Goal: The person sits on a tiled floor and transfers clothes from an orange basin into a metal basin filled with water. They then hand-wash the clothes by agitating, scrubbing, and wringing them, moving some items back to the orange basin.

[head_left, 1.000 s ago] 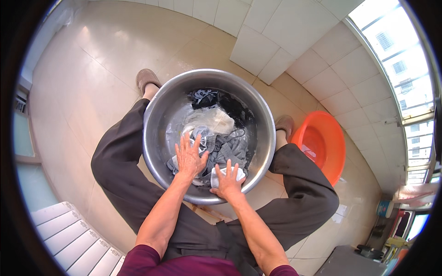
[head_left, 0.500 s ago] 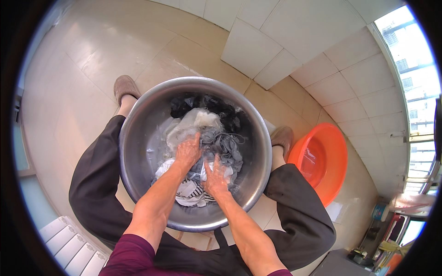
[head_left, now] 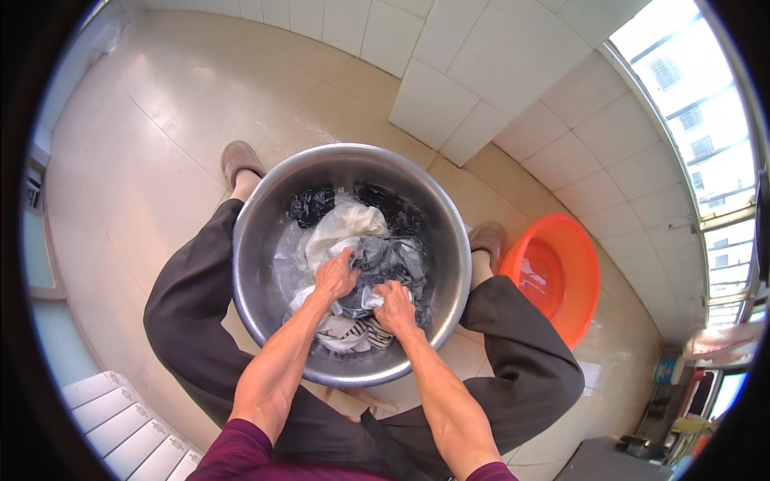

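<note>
Gripping white cloth (head_left: 372, 299), jutting leftward from right hand (head_left: 395, 308); half-curling left hand (head_left: 335, 278), with unclear hold, right of bare basin wall (head_left: 258, 256).

The sole view is from the person's head, the left of two side-by-side fisheyes; it faces down, upright, over the forearms (head_left: 277, 369) from the lower edge; the basin (head_left: 257, 248) sits near mid-frame, about at arm's reach; the wide lens takes in floor (head_left: 152, 160) and window (head_left: 690, 120), edges bending toward a dark round rim.
</note>
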